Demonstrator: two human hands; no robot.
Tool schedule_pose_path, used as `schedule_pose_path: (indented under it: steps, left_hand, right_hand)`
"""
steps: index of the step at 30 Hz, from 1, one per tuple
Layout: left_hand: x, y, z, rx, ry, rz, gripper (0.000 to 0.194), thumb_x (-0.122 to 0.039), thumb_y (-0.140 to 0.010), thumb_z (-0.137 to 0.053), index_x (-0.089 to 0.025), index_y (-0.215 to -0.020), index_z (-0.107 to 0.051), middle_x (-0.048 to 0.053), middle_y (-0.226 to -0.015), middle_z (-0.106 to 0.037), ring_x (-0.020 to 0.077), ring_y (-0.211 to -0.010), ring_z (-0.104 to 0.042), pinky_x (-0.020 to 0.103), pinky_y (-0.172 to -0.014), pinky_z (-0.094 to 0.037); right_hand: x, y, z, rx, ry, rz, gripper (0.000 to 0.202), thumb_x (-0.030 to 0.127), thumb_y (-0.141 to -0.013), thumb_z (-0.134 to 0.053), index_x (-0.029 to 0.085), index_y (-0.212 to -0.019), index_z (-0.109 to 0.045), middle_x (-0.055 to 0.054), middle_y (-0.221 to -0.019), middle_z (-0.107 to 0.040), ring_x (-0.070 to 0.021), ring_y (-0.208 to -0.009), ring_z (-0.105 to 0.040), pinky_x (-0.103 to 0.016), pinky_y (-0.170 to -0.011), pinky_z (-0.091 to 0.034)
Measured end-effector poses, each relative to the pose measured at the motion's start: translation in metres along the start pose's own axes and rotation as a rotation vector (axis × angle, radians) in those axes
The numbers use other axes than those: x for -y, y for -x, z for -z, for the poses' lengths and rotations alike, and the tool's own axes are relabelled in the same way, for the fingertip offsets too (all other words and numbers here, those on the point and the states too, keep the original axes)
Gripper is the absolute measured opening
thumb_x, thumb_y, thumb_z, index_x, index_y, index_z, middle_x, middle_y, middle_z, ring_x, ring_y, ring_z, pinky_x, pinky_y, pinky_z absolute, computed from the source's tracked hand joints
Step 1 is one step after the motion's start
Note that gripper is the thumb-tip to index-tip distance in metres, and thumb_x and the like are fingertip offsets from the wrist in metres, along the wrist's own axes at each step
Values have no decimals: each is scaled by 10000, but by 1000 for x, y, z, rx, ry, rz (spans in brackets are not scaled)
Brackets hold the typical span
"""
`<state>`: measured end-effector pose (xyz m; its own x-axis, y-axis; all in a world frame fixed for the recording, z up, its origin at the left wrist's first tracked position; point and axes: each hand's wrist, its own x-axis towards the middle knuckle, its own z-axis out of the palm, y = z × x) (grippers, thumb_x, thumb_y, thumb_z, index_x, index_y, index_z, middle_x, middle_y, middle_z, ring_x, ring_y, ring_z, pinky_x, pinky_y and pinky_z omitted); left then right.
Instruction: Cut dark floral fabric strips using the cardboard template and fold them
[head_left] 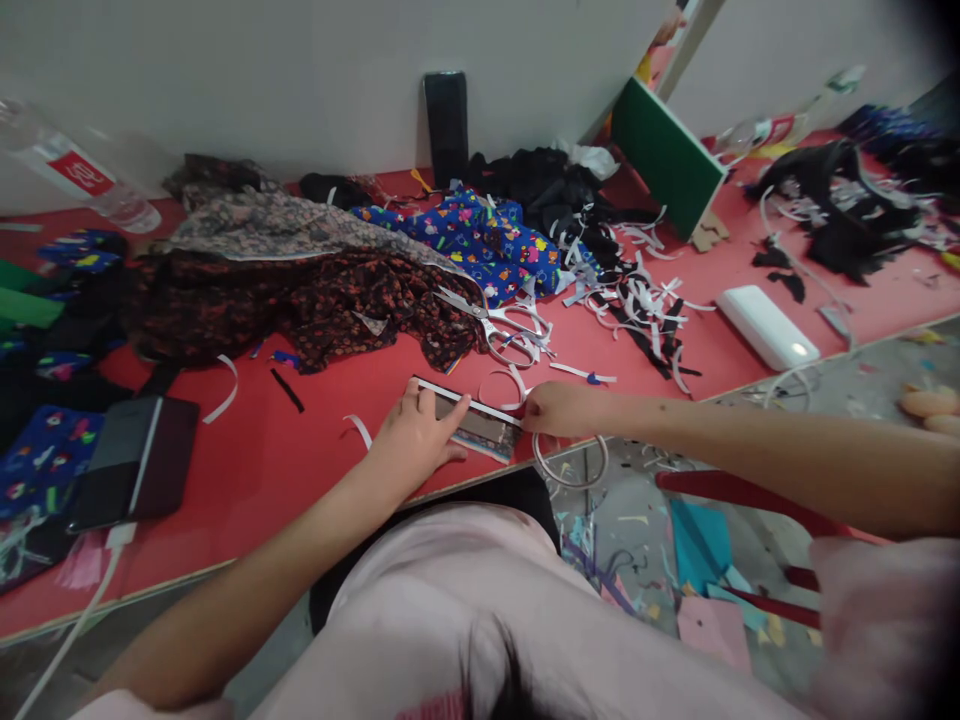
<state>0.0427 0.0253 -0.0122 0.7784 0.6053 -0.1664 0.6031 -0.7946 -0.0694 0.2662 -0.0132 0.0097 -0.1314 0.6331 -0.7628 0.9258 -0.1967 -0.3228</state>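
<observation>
On the table's front edge lies a small dark rectangular piece (487, 432) with a patterned lower edge. A narrow white strip (480, 406) runs along its upper side. My left hand (421, 432) rests on the left end of the piece, index finger and thumb stretched out and pressing it down. At the right end, the fingers of my right hand (564, 409) are pinched together on the strip's end. Below that hand a white ring-shaped roll of tape (571, 484) hangs over the edge. Silver scissors (504, 325) lie just behind, beside a curled white loop (491, 375).
Dark floral fabric (300, 300) and blue printed fabric (487, 235) are heaped behind. White and black scraps (645, 310) lie to the right, near a white power bank (769, 328). A phone (446, 130) leans on the wall. A black device (135, 462) sits left, a bottle (82, 175) behind.
</observation>
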Motion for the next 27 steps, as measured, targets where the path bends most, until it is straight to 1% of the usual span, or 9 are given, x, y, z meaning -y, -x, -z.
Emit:
schedule_pose_path:
  steps: [5, 9, 12, 15, 16, 18, 19, 23, 27]
  left_hand:
    - [1, -3, 10, 46, -27, -40, 722, -546, -728, -585, -296, -1373, -377, 196, -1073, -522, 396, -1156, -461, 424, -830, -446]
    - [7, -4, 28, 51, -27, -67, 563, -472, -790, -563, -304, -1316, -452, 167, -1025, -582, 348, -1070, -508, 404, -783, -459]
    - [9, -5, 45, 60, -50, -32, 304, -353, -852, -510, -197, -1090, -618, 139, -912, -632, 314, -967, -548, 378, -743, -461]
    - [5, -13, 55, -16, -39, -70, 233, -259, -886, -442, -140, -866, -642, 108, -800, -625, 259, -840, -569, 357, -722, -451]
    - [1, -17, 54, -52, -17, -135, 210, -241, -880, -450, -142, -859, -633, 98, -814, -620, 250, -848, -564, 353, -735, -446]
    - [-5, -28, 49, -56, 47, -324, 139, -261, -839, -533, -161, -869, -625, 80, -884, -613, 245, -908, -550, 342, -766, -439]
    - [-8, -34, 45, -42, 68, -366, 156, -287, -810, -577, -158, -886, -620, 82, -918, -608, 245, -917, -546, 341, -768, -437]
    - [-14, -47, 30, -8, 73, -378, 285, -345, -738, -662, -134, -919, -598, 106, -970, -589, 257, -950, -532, 361, -804, -423]
    - [-14, -47, 29, -35, 45, -370, 377, -381, -690, -696, -134, -942, -564, 120, -1006, -581, 288, -989, -519, 386, -822, -414]
  right_hand:
    - [-1, -2, -1, 2, -3, 25, 352, 278, -788, -416, 107, -658, -695, -86, -616, -681, -124, -465, -557, -209, -490, -399]
    - [-1, -2, 0, -14, -2, 19, 343, 312, -778, -440, 139, -624, -693, -59, -602, -681, -123, -470, -561, -206, -486, -398]
    - [-3, -2, -1, -13, -25, 3, 313, 325, -770, -461, 150, -670, -701, -46, -623, -688, -122, -471, -569, -203, -473, -397]
    - [-5, -2, -2, -21, -41, -1, 294, 320, -767, -468, 158, -691, -701, -39, -627, -688, -119, -469, -570, -198, -464, -396]
    - [-5, -2, -3, -25, -47, 3, 291, 315, -770, -465, 159, -702, -702, -38, -625, -686, -117, -464, -566, -197, -462, -396]
    - [-5, -1, -3, -33, -52, 18, 289, 304, -778, -458, 160, -741, -706, -36, -619, -684, -113, -455, -558, -196, -460, -394]
    - [-5, 0, -3, -36, -51, 24, 289, 300, -782, -455, 161, -768, -708, -35, -618, -683, -113, -451, -556, -196, -458, -391]
    - [-6, -1, -5, -64, -45, 29, 290, 305, -795, -456, 174, -857, -707, -29, -634, -687, -123, -474, -567, -198, -453, -374]
    - [-5, 1, -7, -92, -26, 32, 268, 306, -798, -471, 184, -871, -698, -22, -631, -684, -129, -504, -576, -202, -469, -359]
